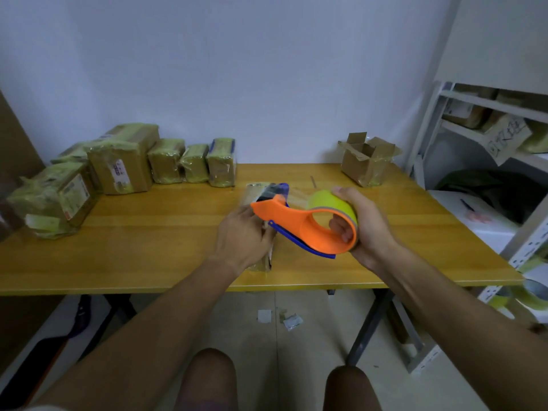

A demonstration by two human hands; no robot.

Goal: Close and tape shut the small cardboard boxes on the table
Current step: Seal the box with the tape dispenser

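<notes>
Taped boxes (124, 164) fill the frame's left — left hand (241, 235) holds another box (264, 221), right hand (360, 223) clutches the tape dispenser (299, 223); open box (366, 160) waits upper right.

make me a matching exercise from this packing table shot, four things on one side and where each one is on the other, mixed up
Things:
1. tape dispenser
2. open cardboard box
3. row of taped boxes
4. small box being taped

Places:
A. far right of the table, by the wall
B. under the left hand, near the front edge
C. held in the right hand
D. far left of the table, along the wall

Pairs: 1-C, 2-A, 3-D, 4-B
</notes>
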